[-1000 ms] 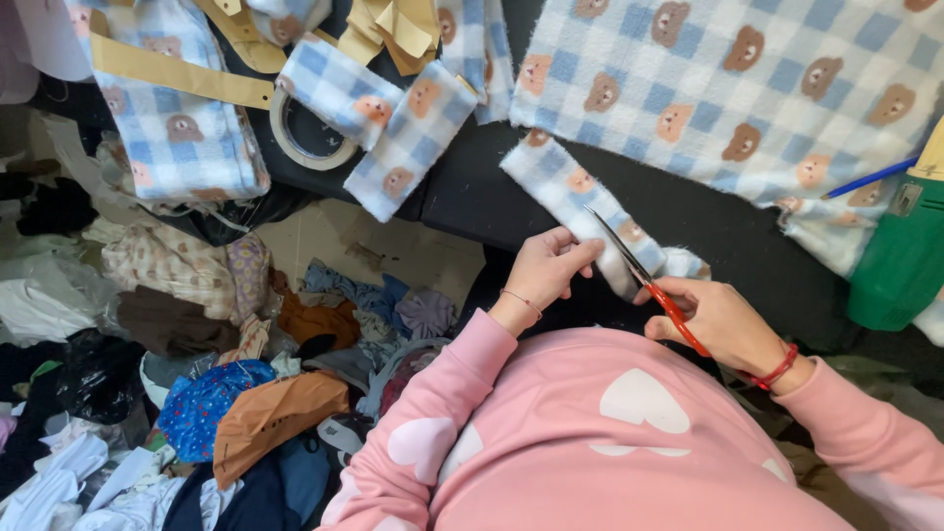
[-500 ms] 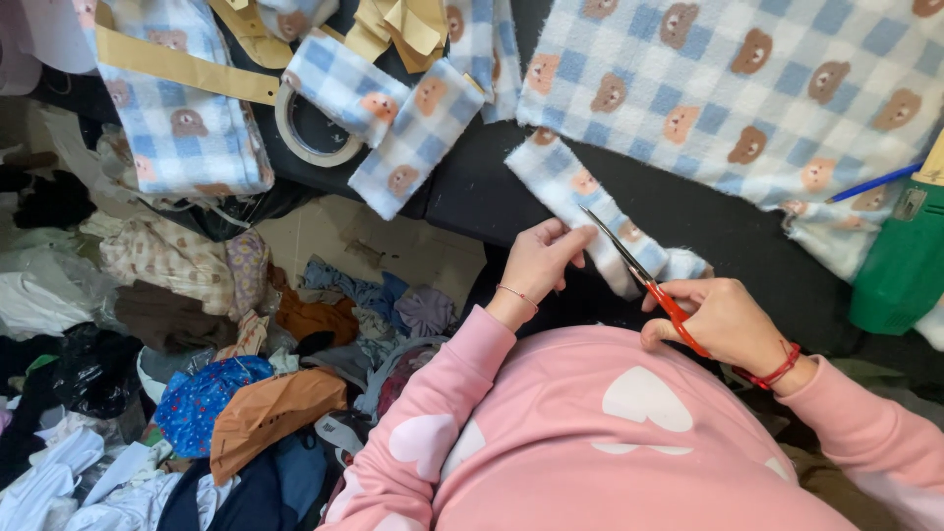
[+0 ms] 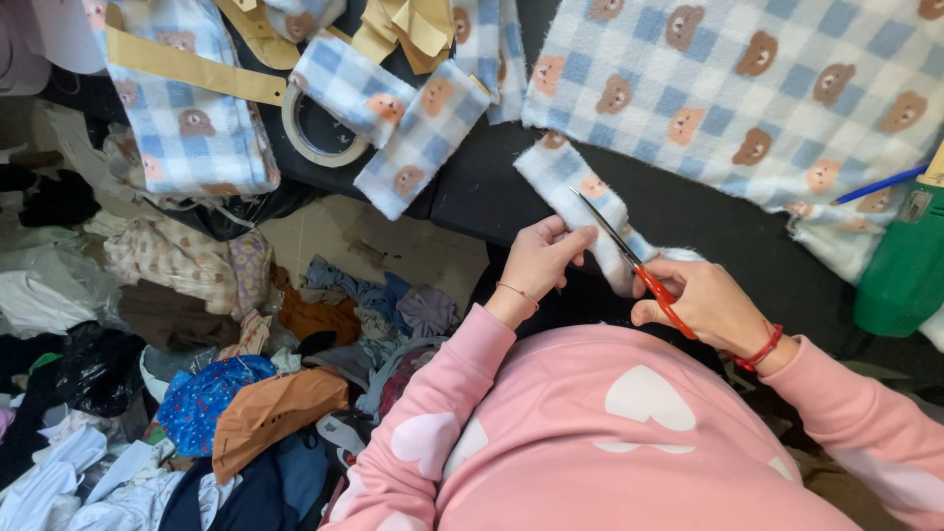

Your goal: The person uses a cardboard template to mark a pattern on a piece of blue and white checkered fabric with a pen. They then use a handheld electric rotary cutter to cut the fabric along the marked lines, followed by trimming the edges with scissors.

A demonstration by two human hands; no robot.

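Left hand (image 3: 539,264): grip closed on the near edge of a blue-and-white checked fleece strip (image 3: 580,192) printed with bear faces, fingertips pinching it just left of the blades. Right hand (image 3: 700,300): grip closed around the red handles of the scissors (image 3: 629,258), whose blades lie along the strip, pointing away from the body. The strip lies on the black table (image 3: 688,221), running up and away from both grips. Beyond it lies a larger sheet of the same fabric (image 3: 747,88); far left of the left grip, a tape roll (image 3: 320,128).
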